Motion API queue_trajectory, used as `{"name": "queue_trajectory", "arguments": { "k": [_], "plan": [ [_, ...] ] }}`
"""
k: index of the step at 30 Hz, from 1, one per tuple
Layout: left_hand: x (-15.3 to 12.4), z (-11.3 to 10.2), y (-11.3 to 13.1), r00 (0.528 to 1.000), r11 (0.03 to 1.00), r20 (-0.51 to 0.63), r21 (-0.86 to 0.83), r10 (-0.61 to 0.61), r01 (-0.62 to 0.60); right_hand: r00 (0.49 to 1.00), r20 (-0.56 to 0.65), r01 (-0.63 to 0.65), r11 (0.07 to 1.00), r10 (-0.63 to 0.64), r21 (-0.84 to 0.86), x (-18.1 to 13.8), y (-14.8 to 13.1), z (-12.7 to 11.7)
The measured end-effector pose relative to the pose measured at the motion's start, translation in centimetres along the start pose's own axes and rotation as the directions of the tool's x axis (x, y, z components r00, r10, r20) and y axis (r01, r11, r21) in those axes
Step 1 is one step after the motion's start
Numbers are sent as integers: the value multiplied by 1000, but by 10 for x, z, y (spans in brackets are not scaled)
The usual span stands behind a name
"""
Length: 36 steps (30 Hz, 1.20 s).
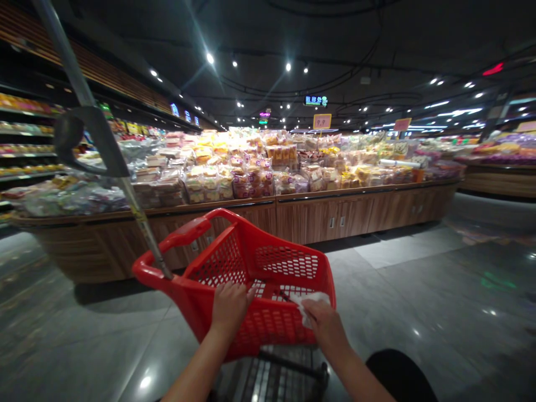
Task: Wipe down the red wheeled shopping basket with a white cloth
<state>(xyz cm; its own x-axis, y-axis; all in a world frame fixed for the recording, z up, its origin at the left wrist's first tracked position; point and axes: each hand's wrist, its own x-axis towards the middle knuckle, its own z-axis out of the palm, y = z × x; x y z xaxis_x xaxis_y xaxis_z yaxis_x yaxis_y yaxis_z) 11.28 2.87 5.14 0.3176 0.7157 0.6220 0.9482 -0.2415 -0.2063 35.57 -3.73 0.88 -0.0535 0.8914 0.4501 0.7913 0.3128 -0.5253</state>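
A red plastic shopping cart (288,240) with perforated basket walls stands right in front of me, its handle end to the left. My left hand (231,306) is closed over the near rim of the basket. In my right hand (321,319) is a crumpled white cloth or tissue (305,304), pressed against the near rim close to the basket's right corner. Part of the cloth hangs over the rim. A thin dark item (285,296) shows inside the basket beside the cloth; its kind is unclear.
Beyond the cart runs a long wooden display counter (322,218) piled with packaged baked goods (251,167). A grey pole with a dark handle grip (100,139) slants up from the cart's left end. Stocked shelves (29,134) line the left side. Grey tiles (410,301) cover the floor.
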Motion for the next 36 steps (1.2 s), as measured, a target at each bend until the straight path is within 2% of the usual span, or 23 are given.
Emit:
{"name": "queue_trajectory", "arguments": {
  "k": [3,7,9,11,14,16,18,20,23,25,28,32,34,36],
  "plan": [
    [-3,2,-6,1000,1000,10,5,8,-8,999,36,25,1000,-25,-2,0,-5,0],
    [-6,3,-18,999,1000,42,-11,25,-25,996,83,18,1000,-19,14,-21,35,-17],
    [-6,4,-24,998,999,55,-37,39,-37,993,99,53,998,-57,43,-31,55,-22],
    [-5,4,-30,997,997,63,-62,45,-41,991,88,94,992,-101,80,-37,66,-21],
    [-1,0,-30,997,997,75,-75,23,-17,995,17,97,990,-99,101,-37,62,-11],
    [0,-7,-18,998,997,60,-69,-25,29,996,-28,90,991,-87,100,-35,55,-3],
    [0,-13,7,997,993,29,-92,-65,68,994,-54,98,990,-93,103,-35,49,4],
    [-2,-15,40,999,979,47,-202,-18,27,992,-66,118,986,-111,116,-39,44,10],
    [-8,-8,84,994,940,106,-340,5,32,986,-70,159,975,-149,153,-47,39,17],
    [-13,1,99,992,935,123,-348,-29,71,983,-40,181,964,-177,193,-48,39,18],
    [-20,11,99,992,927,127,-373,5,43,987,21,151,956,-161,253,-32,52,11],
    [-24,13,87,993,925,116,-380,18,27,1000,-8,5,971,-4,238,8,75,-3],
    [-24,12,86,994,927,109,-373,2,40,999,-36,-26,977,34,213,14,74,-3],
    [-24,12,86,995,928,98,-369,-15,51,999,-28,-23,975,30,221,3,62,3]
  ]
}}
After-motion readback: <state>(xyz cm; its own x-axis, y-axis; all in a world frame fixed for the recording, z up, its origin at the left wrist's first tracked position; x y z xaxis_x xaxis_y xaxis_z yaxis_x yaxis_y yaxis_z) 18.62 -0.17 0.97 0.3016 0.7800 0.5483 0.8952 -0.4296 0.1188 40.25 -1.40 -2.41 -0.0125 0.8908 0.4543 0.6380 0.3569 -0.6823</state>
